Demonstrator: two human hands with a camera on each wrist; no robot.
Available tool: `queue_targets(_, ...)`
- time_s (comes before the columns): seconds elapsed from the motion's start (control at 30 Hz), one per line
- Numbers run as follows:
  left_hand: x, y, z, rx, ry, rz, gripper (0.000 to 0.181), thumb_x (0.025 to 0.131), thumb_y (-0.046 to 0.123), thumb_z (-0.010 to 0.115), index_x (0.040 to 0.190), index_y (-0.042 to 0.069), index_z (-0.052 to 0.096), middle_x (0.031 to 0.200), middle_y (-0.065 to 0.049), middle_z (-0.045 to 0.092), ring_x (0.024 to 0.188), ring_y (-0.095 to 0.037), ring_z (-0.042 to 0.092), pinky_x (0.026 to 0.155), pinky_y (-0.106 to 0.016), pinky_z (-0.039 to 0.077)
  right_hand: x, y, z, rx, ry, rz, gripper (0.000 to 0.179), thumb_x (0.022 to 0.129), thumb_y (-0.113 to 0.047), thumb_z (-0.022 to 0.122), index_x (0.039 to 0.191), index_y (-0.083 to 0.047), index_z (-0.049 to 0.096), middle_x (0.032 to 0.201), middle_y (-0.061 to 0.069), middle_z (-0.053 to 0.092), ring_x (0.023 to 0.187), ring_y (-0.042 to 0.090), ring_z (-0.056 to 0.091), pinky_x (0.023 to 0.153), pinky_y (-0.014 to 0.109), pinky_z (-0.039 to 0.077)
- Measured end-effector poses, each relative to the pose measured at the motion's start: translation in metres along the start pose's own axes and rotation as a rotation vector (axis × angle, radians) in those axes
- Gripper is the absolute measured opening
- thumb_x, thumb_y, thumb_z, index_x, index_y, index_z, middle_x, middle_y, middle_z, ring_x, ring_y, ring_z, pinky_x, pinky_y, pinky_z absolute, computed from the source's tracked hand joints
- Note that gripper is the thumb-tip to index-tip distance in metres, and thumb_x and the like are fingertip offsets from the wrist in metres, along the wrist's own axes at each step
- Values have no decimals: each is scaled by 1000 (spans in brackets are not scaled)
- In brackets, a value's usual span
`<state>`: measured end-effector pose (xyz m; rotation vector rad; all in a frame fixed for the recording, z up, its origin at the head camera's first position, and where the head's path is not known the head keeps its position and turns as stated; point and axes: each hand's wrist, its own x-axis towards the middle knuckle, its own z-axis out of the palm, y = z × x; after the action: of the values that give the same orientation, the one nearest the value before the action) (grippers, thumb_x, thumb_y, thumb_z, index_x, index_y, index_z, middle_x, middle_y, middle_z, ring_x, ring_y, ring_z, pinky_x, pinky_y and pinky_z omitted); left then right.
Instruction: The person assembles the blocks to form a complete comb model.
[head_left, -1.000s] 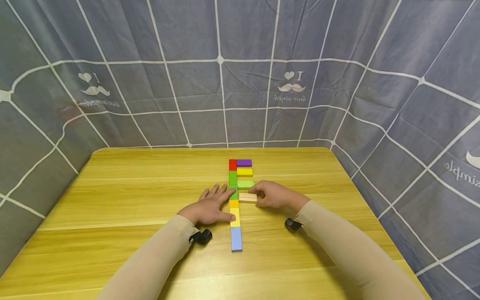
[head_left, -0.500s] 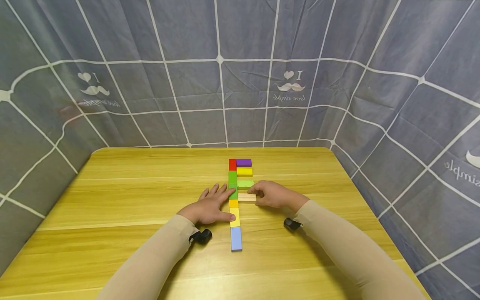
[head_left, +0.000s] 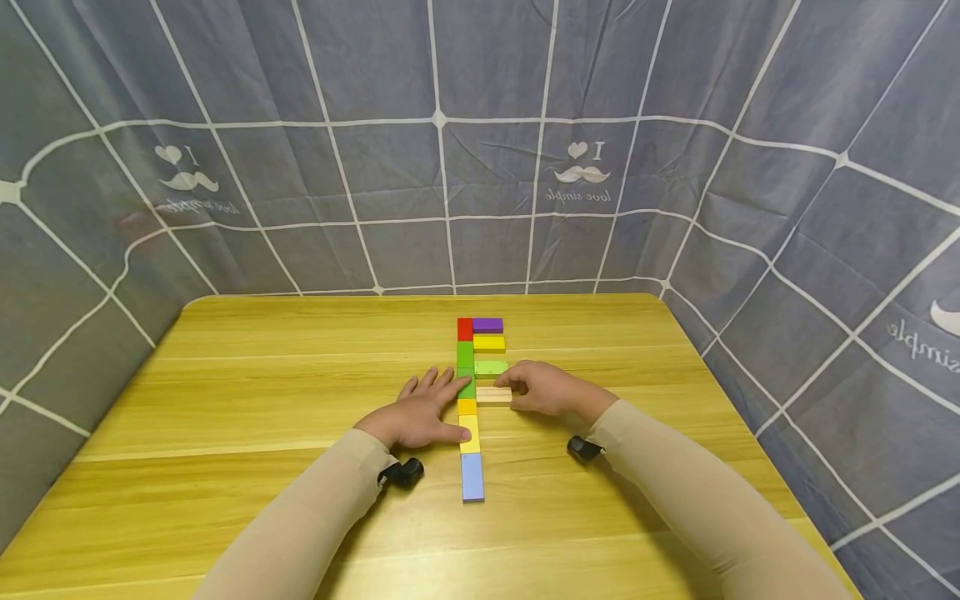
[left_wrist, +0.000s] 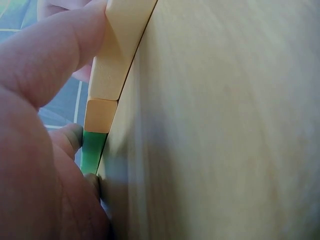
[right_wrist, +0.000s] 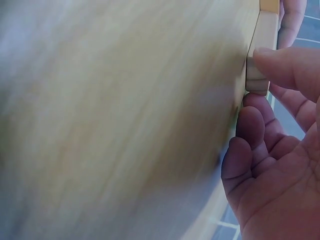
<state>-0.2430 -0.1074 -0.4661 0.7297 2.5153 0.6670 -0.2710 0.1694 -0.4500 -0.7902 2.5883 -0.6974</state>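
Note:
Wooden blocks lie in a long column on the table. My left hand (head_left: 420, 415) is spread beside it, index fingertip on a green block (head_left: 466, 388) and thumb on a pale yellow block (head_left: 469, 446). Between those two sits a small orange block (left_wrist: 100, 115). To the right of the column, my right hand (head_left: 551, 390) pinches the outer end of a plain wood block (head_left: 489, 396), with the thumb along its near side in the right wrist view. The block's inner end is at the column, and it lies flat on the table. A light green block (head_left: 489, 368) lies just beyond it.
Farther up, a purple block (head_left: 488, 325) and a yellow block (head_left: 489, 343) also stick out to the right. A red block (head_left: 465, 329) tops the column and a light blue block (head_left: 472, 477) ends it. Grey gridded curtains (head_left: 495, 167) surround the table (head_left: 262, 375).
Over the last second the plain wood block has shifted slightly left, up to the column, with my right hand on it. My left hand has stayed in place.

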Motion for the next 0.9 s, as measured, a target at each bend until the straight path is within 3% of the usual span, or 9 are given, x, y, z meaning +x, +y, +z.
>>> queue_targets(0.9,-2,0,0,2,-6,-10,97,94,62,67,171,28,18,179,-13,3,166,-37,-6,131,-62,-6,2,3,2,16,2,-3,37,95,-7,73,132,-5,72,105,2,67,89,12,54,83,26,49)
